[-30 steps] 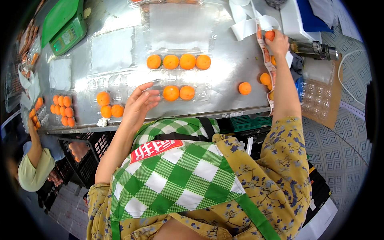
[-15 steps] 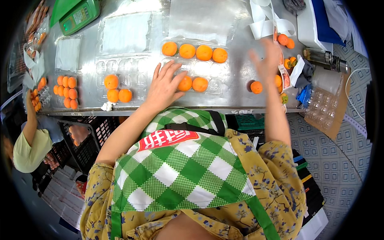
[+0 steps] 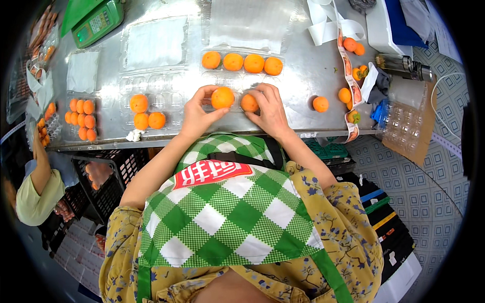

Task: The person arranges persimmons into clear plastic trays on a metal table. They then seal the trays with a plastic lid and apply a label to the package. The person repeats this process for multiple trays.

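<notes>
Between the thumb and fingers of my left hand [image 3: 199, 111], closed, is a round orange persimmon [image 3: 223, 97], raised a little over the near part of a clear plastic tray [image 3: 212, 78]. Just beside it, my right hand [image 3: 269, 108] closes its fingers and thumb round another persimmon [image 3: 249, 103], partly covered by the fingers. Several persimmons [image 3: 253, 63] fill the tray's far row. Left of my hands, a second clear tray [image 3: 169, 101] carries three persimmons [image 3: 139, 103] in its nearer left part.
A green scale [image 3: 93, 22] stands at the far left, with flat clear packs [image 3: 155, 43] nearby. One loose persimmon [image 3: 320, 104] lies right of my hands; others sit by a label strip [image 3: 356, 93]. A smaller fruit group [image 3: 81, 118] and another person's arm [image 3: 41, 161] are at left.
My right hand has come from the far right to the tray and now grips a persimmon. My left hand, earlier spread beside the fruit, now holds one. The view has shifted slightly.
</notes>
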Tool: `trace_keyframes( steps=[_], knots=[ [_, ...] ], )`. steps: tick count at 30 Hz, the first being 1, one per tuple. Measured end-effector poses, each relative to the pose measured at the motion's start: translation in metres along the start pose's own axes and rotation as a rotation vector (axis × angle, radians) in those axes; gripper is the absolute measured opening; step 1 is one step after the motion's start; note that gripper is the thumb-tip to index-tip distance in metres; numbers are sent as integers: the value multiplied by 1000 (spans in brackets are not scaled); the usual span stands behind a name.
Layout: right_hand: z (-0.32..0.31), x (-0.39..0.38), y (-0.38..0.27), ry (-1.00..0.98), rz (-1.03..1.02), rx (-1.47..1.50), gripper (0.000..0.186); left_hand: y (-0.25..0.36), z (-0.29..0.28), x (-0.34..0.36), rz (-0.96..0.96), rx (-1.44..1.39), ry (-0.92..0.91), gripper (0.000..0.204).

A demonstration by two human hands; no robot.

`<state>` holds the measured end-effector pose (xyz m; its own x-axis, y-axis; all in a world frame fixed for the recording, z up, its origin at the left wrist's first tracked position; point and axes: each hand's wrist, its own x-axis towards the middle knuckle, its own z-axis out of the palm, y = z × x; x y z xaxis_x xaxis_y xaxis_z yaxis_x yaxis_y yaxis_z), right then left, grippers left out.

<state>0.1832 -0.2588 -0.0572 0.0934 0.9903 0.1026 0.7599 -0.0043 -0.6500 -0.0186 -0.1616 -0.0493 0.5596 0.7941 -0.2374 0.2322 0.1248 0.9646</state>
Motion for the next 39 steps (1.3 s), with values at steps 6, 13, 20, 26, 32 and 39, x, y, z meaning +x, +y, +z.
trace_keyframes(
  steps=[6, 13, 20, 26, 32, 39],
  knots=[
    [-23, 3, -13, 116, 518, 1226, 39, -9, -9, -5, -304, -441, -5, 50],
    [-44, 13, -19, -128, 557, 1654, 40, 4, -11, -9, -315, -566, -21, 51],
    [-22, 4, -20, -57, 585, 1357, 41, 35, -14, -16, -250, -574, -78, 60],
    [-36, 9, -32, -198, 647, 1844, 47, 50, -11, -19, -263, -649, -86, 60],
    [-42, 10, -44, -224, 715, 1839, 44, 53, -8, -20, -240, -660, -99, 61],
    [-39, 8, -42, -250, 697, 1794, 53, 49, -10, -22, -227, -607, -78, 65]
  ],
)
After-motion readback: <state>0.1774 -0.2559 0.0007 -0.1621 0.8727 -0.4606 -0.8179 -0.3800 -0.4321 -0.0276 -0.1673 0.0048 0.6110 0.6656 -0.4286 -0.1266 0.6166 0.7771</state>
